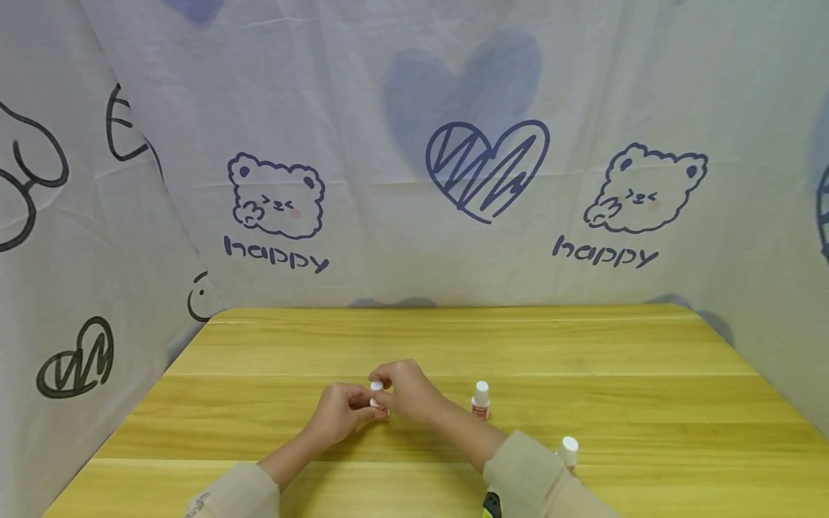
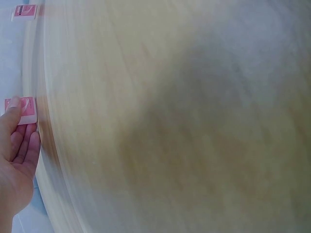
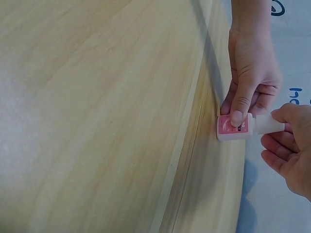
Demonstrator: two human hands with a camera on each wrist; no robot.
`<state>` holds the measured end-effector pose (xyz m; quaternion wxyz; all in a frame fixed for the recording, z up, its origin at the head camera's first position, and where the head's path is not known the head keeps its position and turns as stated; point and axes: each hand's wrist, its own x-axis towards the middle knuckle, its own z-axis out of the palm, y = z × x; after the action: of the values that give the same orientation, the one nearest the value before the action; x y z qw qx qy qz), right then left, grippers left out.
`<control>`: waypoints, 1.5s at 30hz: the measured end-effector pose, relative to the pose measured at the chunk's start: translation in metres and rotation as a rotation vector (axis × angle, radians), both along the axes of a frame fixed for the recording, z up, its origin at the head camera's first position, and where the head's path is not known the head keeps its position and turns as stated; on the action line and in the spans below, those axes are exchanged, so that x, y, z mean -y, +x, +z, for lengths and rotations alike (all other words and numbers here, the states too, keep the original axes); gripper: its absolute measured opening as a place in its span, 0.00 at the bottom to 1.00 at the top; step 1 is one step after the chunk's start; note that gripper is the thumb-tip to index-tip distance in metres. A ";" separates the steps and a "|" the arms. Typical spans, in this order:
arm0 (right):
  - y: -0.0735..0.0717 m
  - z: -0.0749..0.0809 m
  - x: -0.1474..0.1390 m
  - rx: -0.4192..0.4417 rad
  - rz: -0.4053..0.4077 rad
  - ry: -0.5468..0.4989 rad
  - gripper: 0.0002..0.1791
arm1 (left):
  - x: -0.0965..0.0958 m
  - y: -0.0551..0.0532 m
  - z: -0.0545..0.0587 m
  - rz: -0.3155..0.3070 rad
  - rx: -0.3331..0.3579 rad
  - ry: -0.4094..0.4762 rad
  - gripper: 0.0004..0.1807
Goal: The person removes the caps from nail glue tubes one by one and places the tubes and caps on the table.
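Near bottle [image 1: 568, 452]: white-capped plastic, beside the right beige sleeve [image 1: 527, 467].
Left hand [image 1: 337, 414]: I see it pinching the pink-labelled body of a white plastic bottle [image 3: 248, 128], over the yellow wooden desk [image 1: 272, 381].
Right hand [image 1: 411, 392]: clamped on its white cap [image 3: 268, 124].
Other bottle [image 1: 481, 401]: white-capped, upright, right of both hands.
Backdrop [image 1: 388, 244]: white printed cloth.

Held bottle [image 3: 250, 128] partly covered, label print [image 3: 225, 125] illegible, sleeves [image 1: 527, 467] cropped

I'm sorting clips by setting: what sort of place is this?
Probably a screened-off tabletop workspace: a wood-grained table, printed cloth hanging behind it, and small white-capped bottles.
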<state>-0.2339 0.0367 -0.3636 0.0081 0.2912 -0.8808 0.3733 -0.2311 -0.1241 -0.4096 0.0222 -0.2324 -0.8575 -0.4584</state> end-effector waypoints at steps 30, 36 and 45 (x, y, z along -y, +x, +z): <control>-0.001 -0.001 0.002 -0.108 -0.004 0.045 0.05 | 0.001 -0.002 -0.005 0.001 -0.003 0.011 0.10; 0.000 0.001 0.001 -0.104 0.027 0.057 0.06 | 0.001 -0.002 -0.004 -0.007 0.007 0.022 0.09; 0.001 0.001 0.001 -0.074 0.056 0.057 0.09 | 0.002 -0.001 -0.003 -0.018 0.015 0.031 0.09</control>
<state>-0.2333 0.0361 -0.3628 0.0221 0.3296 -0.8816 0.3371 -0.2319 -0.1262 -0.4130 0.0152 -0.2363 -0.8483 -0.4737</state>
